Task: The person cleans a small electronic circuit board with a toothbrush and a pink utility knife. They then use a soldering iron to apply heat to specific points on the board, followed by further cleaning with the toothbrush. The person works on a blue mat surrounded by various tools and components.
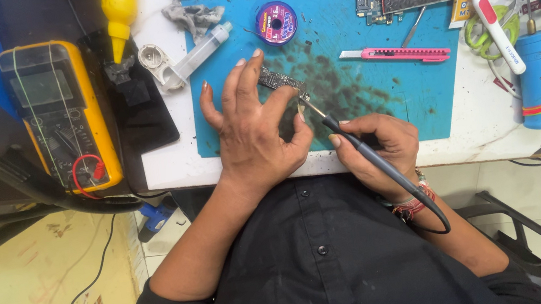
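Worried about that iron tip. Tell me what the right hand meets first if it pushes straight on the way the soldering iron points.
The right hand aims the soldering iron up-left; first in line is the small circuit board pinned by the left hand, whose fingers lie close beside, depth unclear.

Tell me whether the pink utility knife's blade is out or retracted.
Out, slightly: a short pale blade tip shows at the left end of the pink utility knife, which lies flat on the blue mat.

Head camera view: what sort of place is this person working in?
Most likely a small electronics repair bench. The right hand holds a soldering iron to a circuit board on a blue work mat, with a yellow multimeter alongside.
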